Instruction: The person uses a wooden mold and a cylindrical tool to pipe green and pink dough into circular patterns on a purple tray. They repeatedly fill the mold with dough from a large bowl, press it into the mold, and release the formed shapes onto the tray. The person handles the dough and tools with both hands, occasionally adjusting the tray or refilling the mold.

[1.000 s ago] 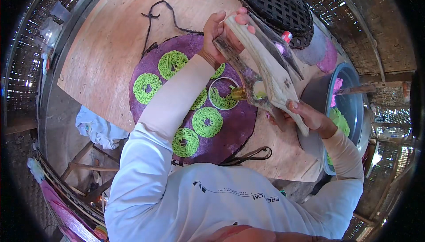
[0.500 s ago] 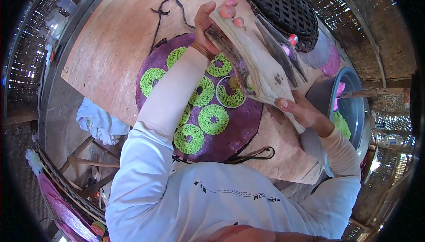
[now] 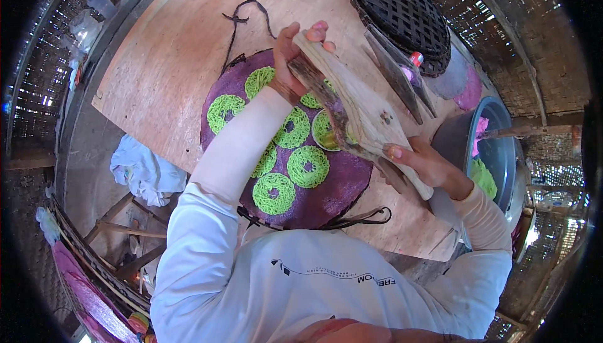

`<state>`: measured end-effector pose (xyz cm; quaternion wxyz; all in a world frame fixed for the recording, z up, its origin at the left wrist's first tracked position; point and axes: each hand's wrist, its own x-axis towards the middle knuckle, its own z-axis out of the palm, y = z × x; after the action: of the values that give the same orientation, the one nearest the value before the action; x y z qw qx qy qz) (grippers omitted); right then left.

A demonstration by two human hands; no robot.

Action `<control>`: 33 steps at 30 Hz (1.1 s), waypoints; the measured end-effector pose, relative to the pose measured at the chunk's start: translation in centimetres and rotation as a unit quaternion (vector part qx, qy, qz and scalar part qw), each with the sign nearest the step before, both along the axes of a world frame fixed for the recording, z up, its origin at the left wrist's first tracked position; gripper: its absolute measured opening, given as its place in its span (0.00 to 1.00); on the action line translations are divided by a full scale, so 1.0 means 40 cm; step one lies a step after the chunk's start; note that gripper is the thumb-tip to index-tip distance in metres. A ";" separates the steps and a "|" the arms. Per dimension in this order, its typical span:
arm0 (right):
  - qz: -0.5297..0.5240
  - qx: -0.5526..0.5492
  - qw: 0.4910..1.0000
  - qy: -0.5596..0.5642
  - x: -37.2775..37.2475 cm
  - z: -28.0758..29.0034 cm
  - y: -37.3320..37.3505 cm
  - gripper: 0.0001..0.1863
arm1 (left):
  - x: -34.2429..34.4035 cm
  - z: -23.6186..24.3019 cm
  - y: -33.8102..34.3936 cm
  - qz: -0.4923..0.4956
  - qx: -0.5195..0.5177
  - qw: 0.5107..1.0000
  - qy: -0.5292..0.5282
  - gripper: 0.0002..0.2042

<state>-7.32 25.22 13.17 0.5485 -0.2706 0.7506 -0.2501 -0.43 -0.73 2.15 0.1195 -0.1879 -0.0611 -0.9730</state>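
Both hands hold a long wooden press [image 3: 367,104] slantwise above a round purple mat [image 3: 339,202]. It has a pale upper piece and a darker piece beneath it. My left hand [image 3: 294,60] is wrapped around its far end, fingertips showing over the edge. My right hand [image 3: 430,166] grips the near right end, thumb on top. Several bright green rings of stringy dough [image 3: 308,166] lie on the mat. One sits inside a thin white hoop [image 3: 313,131], partly hidden under the press's middle.
A black woven basket [image 3: 402,13] lies at the far right, beside long dark wooden pieces [image 3: 397,73] and a red-capped bottle [image 3: 416,58]. A blue tub [image 3: 505,126] with green and pink stuff stands at right. A dark cord [image 3: 235,20] lies beyond the mat; cloth [image 3: 147,170] hangs left.
The press and my left hand have shifted slightly left and nearer, covering more of the hooped ring. The mat and its rings appear a little further right. Both hands keep their grip.
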 end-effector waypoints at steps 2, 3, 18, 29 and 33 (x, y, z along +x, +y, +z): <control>0.026 -0.009 0.999 0.041 -0.014 0.008 0.012 0.37 | -0.030 -0.014 0.016 -0.012 0.003 1.000 0.027 0.14; 0.038 -0.013 0.997 0.062 -0.017 0.013 0.017 0.37 | -0.045 -0.018 0.020 -0.018 0.005 0.999 0.041 0.15; -0.027 -0.286 0.957 0.029 0.001 0.074 0.071 0.31 | 0.077 0.190 0.048 0.267 -0.753 0.597 -0.061 0.42; 0.057 -0.250 0.900 0.352 0.016 -0.200 -0.027 0.41 | 0.249 0.192 0.096 0.502 -0.606 0.565 -0.247 0.28; 0.221 -0.186 0.838 0.463 0.043 -0.270 -0.067 0.49 | 0.343 0.179 0.083 0.509 -0.525 0.589 -0.344 0.26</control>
<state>-5.58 22.56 2.36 0.1171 -0.6105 0.7765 -0.1028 13.28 2.60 9.29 0.4455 0.1927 -0.6838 -0.5448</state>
